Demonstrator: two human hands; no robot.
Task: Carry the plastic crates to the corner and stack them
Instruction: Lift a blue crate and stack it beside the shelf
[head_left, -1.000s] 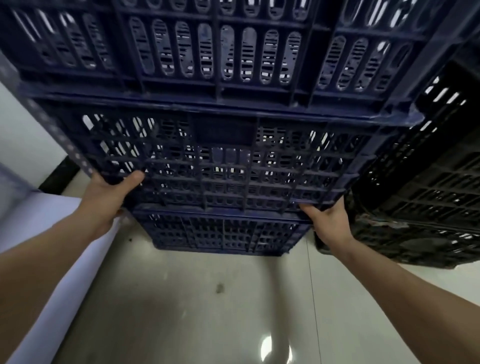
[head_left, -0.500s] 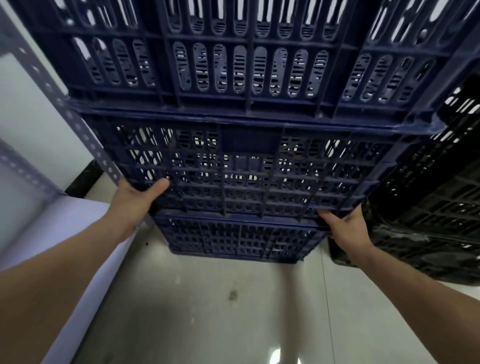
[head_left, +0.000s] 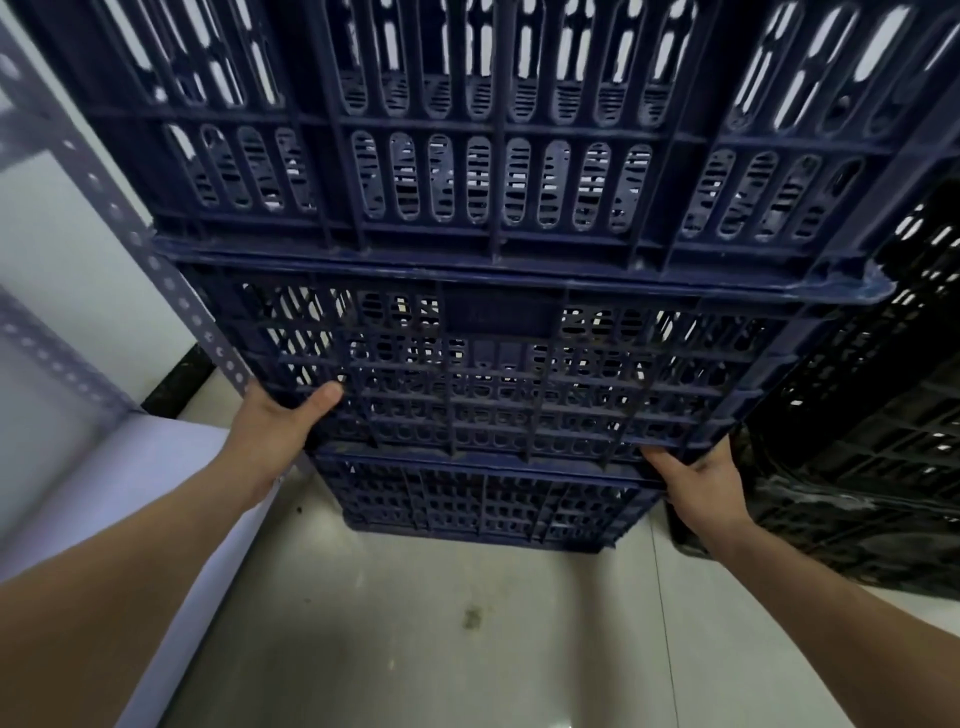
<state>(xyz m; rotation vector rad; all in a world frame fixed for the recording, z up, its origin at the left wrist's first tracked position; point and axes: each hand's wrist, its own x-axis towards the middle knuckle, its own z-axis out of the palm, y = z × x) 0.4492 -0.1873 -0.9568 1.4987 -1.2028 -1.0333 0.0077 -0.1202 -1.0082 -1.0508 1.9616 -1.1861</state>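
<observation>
both hands (head_left: 275, 421) (head_left: 698, 480) gripping blue crate (head_left: 493, 374) — stacked

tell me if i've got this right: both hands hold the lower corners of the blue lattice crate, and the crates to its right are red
One detail is wrong. The head view shows black crates to its right, not red ones. The rest stands: the left hand and the right hand hold the lower corners of the blue lattice crate.

Head view looks forward and down, close against stacked crates (head_left: 493, 374).
</observation>
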